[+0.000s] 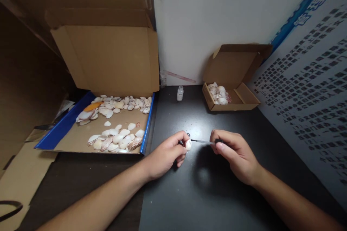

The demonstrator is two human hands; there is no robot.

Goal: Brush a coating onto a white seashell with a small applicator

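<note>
The dark counter (pixel 165 202) in front of you carries the work. At your right stands a tall printed sheet (pixel 306 75), with rows of dark characters and a blue band at its top. On your left there is a large cardboard box (pixel 114 59) with blue sides, and its lid stands raised. A smaller cardboard box (pixel 233 107), also with lid up, stands at the far right of the counter.

Inside the large box, the shells lie in two groups: a back row (pixel 127 103) along the hinge side, and a front cluster (pixel 119 139) near the front edge. Your left hand (pixel 169 153) pinches a small item between thumb and fingers, and your right hand (pixel 234 151) is closed around the dark handle of a brush. In the smaller box, a pile of white shells (pixel 218 95) fills the left part.

The thin brush (pixel 203 142) points to your left, its dark tip at the item; whether it touches, I cannot tell. A small glass bottle (pixel 180 94) stands upright, uncapped, near the wall. Smallest is the pinched item, a whitish shell (pixel 188 145), above the counter between your hands.
</note>
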